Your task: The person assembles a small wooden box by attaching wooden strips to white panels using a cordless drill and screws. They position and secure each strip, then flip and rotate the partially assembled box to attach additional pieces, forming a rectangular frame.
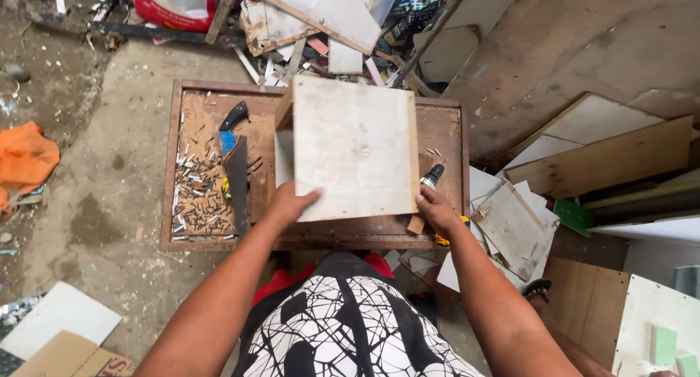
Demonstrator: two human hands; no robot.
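White board box [354, 147] stands assembled on brown workbench [445, 129]. Left hand [288, 204], right hand [436, 206] clamp box's near corners, hands apart. Handsaw [235, 162] left of box — drill [432, 177] right, both idle.

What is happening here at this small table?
A person holds a white box made of boards on a brown table. The left hand grips its near left edge, and the right hand its near right corner. A saw and scattered nails lie to the left; a drill lies by the right hand.
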